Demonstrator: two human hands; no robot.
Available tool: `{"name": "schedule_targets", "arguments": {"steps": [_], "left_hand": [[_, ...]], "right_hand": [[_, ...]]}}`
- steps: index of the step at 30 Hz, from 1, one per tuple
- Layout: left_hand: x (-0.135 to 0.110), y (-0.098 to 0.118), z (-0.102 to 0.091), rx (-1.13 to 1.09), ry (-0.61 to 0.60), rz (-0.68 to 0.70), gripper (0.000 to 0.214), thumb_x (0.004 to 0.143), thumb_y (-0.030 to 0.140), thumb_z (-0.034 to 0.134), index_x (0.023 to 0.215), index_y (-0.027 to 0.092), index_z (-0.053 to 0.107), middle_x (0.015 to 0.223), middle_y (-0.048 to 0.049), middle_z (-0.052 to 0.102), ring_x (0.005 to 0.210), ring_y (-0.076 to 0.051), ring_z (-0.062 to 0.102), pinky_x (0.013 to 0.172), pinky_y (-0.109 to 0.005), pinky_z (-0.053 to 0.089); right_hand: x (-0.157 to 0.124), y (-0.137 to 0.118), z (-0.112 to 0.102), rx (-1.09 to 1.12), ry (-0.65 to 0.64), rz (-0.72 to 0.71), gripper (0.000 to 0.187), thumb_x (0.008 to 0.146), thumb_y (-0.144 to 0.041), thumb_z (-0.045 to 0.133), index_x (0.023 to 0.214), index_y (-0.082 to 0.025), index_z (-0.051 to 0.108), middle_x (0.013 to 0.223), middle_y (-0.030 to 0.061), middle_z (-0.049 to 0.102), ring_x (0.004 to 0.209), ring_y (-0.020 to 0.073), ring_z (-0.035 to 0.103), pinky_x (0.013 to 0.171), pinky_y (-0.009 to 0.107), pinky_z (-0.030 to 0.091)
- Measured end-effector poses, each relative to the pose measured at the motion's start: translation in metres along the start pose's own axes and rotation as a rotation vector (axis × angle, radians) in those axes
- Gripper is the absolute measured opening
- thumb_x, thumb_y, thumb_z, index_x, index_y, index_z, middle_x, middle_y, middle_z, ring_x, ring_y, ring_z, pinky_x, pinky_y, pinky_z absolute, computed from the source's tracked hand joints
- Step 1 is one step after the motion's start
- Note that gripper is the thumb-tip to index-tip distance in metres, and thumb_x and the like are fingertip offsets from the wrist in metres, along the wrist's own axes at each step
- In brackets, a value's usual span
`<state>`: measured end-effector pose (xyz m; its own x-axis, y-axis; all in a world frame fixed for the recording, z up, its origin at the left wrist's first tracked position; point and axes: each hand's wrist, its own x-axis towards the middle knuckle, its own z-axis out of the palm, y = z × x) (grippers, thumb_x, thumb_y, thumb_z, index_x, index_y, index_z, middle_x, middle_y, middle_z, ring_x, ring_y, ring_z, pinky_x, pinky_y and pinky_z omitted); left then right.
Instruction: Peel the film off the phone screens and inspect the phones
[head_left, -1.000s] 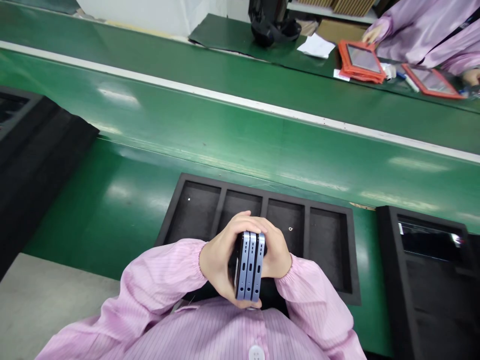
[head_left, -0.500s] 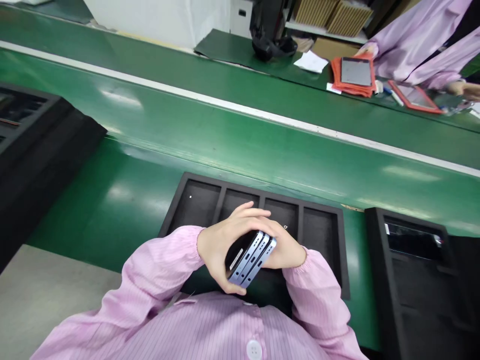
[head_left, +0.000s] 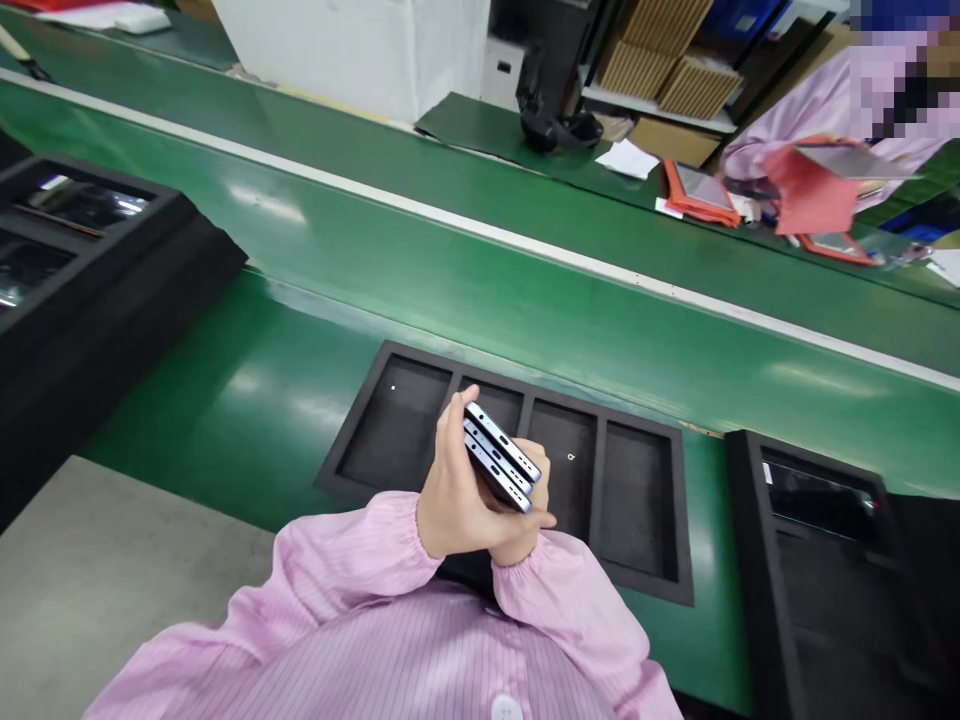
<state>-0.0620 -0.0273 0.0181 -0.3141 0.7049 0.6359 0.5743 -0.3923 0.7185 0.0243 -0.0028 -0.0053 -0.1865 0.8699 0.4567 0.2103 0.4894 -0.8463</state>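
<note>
Three smartphones [head_left: 501,462], stacked face to face with their bluish-silver edges toward me, are held above the black foam tray [head_left: 682,520]. My left hand [head_left: 454,505] is closed round the stack from the left, its fingers up along the far edge. On the other side my right hand [head_left: 534,478] also grips the stack, with several of its fingers hidden behind the phones. Beneath my hands, the tray's visible compartments hold no phones; small white marks show in two of them.
At right stands a black foam tray [head_left: 757,560] with a phone [head_left: 821,497] in its top slot. Stacked black trays [head_left: 150,260] with glossy phones rise at left. Across the green bench [head_left: 450,270], a co-worker in pink handles red-orange sleeves [head_left: 817,190].
The phone stack has turned in my hands and tilts the other way, a little higher up. My right hand has shifted left. The co-worker has lifted a red-orange sleeve.
</note>
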Motion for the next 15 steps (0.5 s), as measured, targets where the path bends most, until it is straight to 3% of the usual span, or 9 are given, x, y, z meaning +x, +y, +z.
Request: {"name": "schedule_targets", "arguments": {"steps": [3,6,8,12,15], "left_hand": [[0.001,0.000,0.002,-0.059,0.046,-0.024,0.126,0.062,0.045,0.083,0.152,0.015,0.002,0.135,-0.0228,0.041,0.126,-0.034,0.047,0.099,-0.050,0.046],[0.005,-0.011,-0.003,-0.223,0.036,-0.004,0.122,0.061,0.041,0.084,0.152,0.018,0.006,0.127,-0.0182,0.047,0.112,-0.029,0.056,0.090,-0.043,0.052],[0.011,-0.021,-0.006,-0.418,-0.041,0.106,0.121,0.059,0.045,0.083,0.152,0.022,0.009,0.123,-0.0155,0.051,0.104,-0.026,0.060,0.085,-0.041,0.054],[0.022,-0.034,-0.010,-0.624,-0.289,0.396,0.122,0.055,0.046,0.083,0.153,0.024,0.011,0.118,-0.0141,0.058,0.108,-0.031,0.062,0.096,-0.050,0.051],[0.025,-0.035,-0.007,-0.605,-0.302,0.445,0.124,0.054,0.048,0.081,0.153,0.021,0.011,0.120,-0.0154,0.060,0.116,-0.035,0.059,0.111,-0.059,0.035]], "right_hand": [[-0.002,0.001,-0.006,-0.002,-0.014,-0.100,0.020,0.090,-0.031,0.057,0.107,-0.024,0.049,0.103,0.0062,0.056,0.091,0.0208,0.060,0.075,0.038,0.054],[0.005,-0.002,-0.023,-0.013,-0.224,-0.162,0.036,0.082,-0.031,0.062,0.113,-0.023,0.047,0.110,0.0091,0.054,0.099,0.0249,0.059,0.080,0.042,0.054],[0.012,-0.005,-0.035,0.017,-0.347,-0.194,0.048,0.079,-0.038,0.065,0.119,-0.022,0.045,0.119,0.0125,0.051,0.111,0.0294,0.055,0.087,0.047,0.053],[0.028,-0.014,-0.052,0.007,-0.600,-0.217,0.084,0.078,-0.046,0.070,0.143,-0.017,0.026,0.143,0.0207,0.033,0.135,0.0359,0.037,0.103,0.052,0.046],[0.037,-0.016,-0.053,-0.011,-0.676,-0.233,0.082,0.081,-0.039,0.069,0.146,-0.017,0.024,0.140,0.0198,0.039,0.131,0.0347,0.043,0.102,0.050,0.049]]}}
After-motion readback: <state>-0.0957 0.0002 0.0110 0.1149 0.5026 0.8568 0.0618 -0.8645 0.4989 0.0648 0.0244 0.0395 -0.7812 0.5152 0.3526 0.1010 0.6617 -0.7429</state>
